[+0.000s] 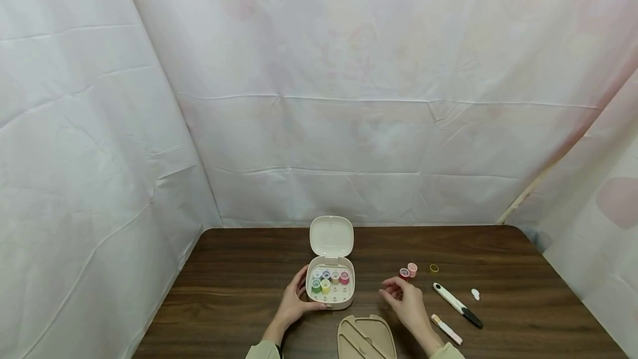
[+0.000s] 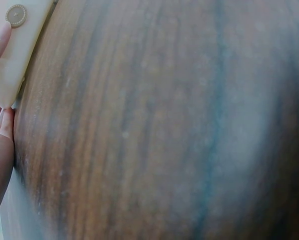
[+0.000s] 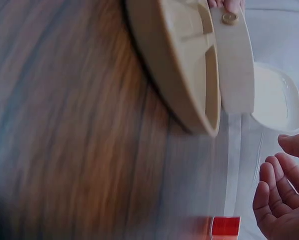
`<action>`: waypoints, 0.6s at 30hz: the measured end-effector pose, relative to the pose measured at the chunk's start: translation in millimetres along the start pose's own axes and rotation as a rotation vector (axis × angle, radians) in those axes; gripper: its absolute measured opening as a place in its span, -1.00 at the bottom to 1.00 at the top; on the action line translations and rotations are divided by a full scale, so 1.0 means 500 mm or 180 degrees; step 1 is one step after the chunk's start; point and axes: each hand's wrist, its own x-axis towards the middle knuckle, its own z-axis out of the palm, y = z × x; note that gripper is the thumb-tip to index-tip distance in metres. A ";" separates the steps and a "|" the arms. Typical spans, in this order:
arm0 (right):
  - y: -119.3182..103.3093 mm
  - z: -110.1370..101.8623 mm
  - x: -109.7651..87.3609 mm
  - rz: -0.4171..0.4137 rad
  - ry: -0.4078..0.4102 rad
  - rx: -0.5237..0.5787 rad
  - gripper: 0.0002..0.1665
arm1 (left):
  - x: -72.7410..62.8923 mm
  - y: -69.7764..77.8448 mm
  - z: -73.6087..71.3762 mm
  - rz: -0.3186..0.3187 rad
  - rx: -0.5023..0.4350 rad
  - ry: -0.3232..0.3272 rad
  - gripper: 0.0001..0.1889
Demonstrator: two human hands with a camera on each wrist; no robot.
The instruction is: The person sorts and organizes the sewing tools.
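A cream sewing box (image 1: 341, 306) stands with its lid (image 1: 331, 236) raised. Inside it, several thread spools, among them a green spool (image 1: 316, 286), a yellow spool (image 1: 325, 287) and a deep pink spool (image 1: 344, 278), sit on a pegged insert. My left hand (image 1: 291, 304) grips the box at its left side, fingers along the wall, thumb at the front by a round button (image 2: 16, 16). Loosely bent and holding nothing, my right hand (image 1: 410, 304) hovers just in front of a red spool (image 1: 404, 273). A light pink spool (image 1: 412, 270) stands beside that one.
A beige divided tray (image 1: 366, 338) lies in front of the box, between the hands. To the right are a yellow ring (image 1: 434, 268), a white-and-black handled tool (image 1: 456, 304), a pale stick-shaped item (image 1: 446, 329) and a small white piece (image 1: 476, 294). White curtains surround the table.
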 end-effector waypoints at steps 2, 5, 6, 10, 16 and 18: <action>0.007 -0.007 -0.001 0.0003 0.0019 -0.0029 -0.83 | 0.002 -0.013 -0.001 -0.0021 0.0035 0.0020 0.06; 0.016 -0.018 -0.001 -0.0005 0.0059 -0.0073 -0.82 | 0.005 -0.031 -0.002 -0.0033 0.0084 0.0037 0.07; 0.019 -0.021 0.000 -0.0013 0.0067 -0.0097 -0.81 | 0.005 -0.033 -0.002 -0.0032 0.0085 0.0041 0.07; 0.030 -0.035 0.004 -0.0033 0.0108 -0.0153 -0.80 | 0.006 -0.036 -0.003 -0.0067 0.0064 0.0039 0.07; 0.050 -0.052 0.015 0.0140 0.0107 -0.0252 -0.77 | 0.005 -0.022 -0.003 -0.0157 0.0041 0.0017 0.07; 0.056 -0.056 0.018 0.0174 0.0110 -0.0301 -0.77 | 0.003 -0.008 -0.002 -0.0171 0.0014 0.0001 0.07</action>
